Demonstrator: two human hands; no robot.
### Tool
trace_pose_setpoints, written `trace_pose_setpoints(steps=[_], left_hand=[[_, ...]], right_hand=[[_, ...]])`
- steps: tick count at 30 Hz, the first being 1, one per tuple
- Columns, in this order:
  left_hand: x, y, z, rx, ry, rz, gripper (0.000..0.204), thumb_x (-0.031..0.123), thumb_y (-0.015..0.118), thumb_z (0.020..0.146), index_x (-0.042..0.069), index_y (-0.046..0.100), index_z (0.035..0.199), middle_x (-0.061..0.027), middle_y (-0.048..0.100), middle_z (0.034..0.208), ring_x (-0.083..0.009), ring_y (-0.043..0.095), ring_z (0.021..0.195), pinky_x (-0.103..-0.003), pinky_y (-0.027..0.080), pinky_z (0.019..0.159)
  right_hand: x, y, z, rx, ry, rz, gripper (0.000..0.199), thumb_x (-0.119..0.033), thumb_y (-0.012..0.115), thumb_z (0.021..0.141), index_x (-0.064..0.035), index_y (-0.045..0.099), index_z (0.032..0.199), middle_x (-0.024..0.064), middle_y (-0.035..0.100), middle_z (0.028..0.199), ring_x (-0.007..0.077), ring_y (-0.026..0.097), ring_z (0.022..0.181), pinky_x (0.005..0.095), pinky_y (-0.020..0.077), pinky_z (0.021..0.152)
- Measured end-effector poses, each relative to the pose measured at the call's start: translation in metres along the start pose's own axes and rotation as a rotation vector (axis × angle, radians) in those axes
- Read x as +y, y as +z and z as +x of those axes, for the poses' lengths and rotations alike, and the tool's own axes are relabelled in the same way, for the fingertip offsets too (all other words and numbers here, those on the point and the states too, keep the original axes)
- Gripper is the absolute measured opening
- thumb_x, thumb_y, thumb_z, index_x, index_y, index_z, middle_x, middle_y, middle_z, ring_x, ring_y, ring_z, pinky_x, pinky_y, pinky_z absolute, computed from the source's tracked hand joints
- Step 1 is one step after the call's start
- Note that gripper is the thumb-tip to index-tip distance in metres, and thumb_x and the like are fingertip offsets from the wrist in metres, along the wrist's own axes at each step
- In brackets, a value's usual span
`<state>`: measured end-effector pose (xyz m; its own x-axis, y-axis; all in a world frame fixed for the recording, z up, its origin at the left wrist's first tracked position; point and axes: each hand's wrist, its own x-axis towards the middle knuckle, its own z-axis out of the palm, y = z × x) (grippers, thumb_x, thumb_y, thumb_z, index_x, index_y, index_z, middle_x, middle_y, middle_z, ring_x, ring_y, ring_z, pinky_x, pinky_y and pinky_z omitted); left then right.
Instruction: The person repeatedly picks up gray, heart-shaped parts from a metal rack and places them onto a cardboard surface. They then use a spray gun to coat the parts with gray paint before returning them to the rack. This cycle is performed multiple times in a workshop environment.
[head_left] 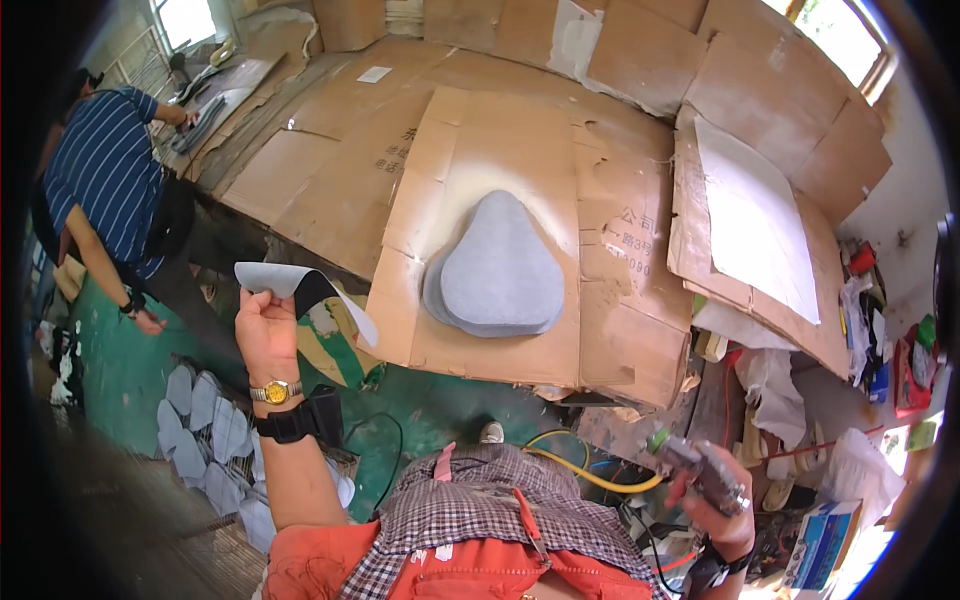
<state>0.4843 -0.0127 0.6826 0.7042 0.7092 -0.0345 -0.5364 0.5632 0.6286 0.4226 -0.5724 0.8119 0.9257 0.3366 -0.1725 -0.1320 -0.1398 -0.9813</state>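
My left hand [267, 338] is raised at the left of the cardboard-covered bench. It pinches the edge of a flexible sheet piece [285, 277], grey on one face and black on the other, which curls and droops to the right. Down at the lower right, my right hand [728, 508] is wrapped round a metal spray gun [706, 474], held clear of the bench. A pile of grey rounded-triangle pieces [502, 268] lies on a cardboard sheet [470, 135], its lower layers sticking out a little at the left. Pale, whitish residue marks the cardboard round the pile.
Loose grey pieces [205, 440] lie on a rack at the lower left. A co-worker in a striped shirt [105, 175] bends over the bench's far left end. A yellow hose [600, 478] runs near my legs. A white sheet [755, 215] lies on cardboard at the right.
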Motion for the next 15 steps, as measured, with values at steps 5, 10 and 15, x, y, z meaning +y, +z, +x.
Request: trace_pose_setpoints(steps=[5,10,15], left_hand=[[0.006,-0.010,-0.009,0.067,0.048,0.015,0.040,-0.009,0.040,0.080,0.002,0.047,0.118,-0.0108,0.057,0.109,-0.0233,0.059,0.097,-0.037,0.050,0.088],[0.013,-0.020,-0.018,0.120,0.113,0.035,0.042,-0.009,0.039,0.081,0.002,0.046,0.121,-0.0108,0.057,0.112,-0.0233,0.058,0.100,-0.036,0.050,0.089],[0.026,-0.033,-0.033,0.170,0.152,0.028,0.044,-0.009,0.039,0.082,0.002,0.045,0.123,-0.0109,0.056,0.115,-0.0238,0.057,0.102,-0.036,0.050,0.090]], right_hand=[[-0.003,-0.016,0.005,0.227,0.020,0.035,0.060,-0.002,0.066,0.071,0.0025,0.044,0.127,0.0157,0.061,0.097,0.0184,0.060,0.073,0.0325,0.0516,0.067],[-0.002,-0.028,0.024,0.092,-0.022,0.018,0.063,-0.008,0.067,0.073,0.0019,0.042,0.130,0.0140,0.061,0.092,0.0188,0.060,0.072,0.0316,0.0501,0.067],[0.005,-0.048,0.036,0.214,0.020,0.006,0.067,-0.014,0.069,0.074,0.0013,0.040,0.132,0.0136,0.061,0.093,0.0188,0.059,0.070,0.0308,0.0492,0.065]])
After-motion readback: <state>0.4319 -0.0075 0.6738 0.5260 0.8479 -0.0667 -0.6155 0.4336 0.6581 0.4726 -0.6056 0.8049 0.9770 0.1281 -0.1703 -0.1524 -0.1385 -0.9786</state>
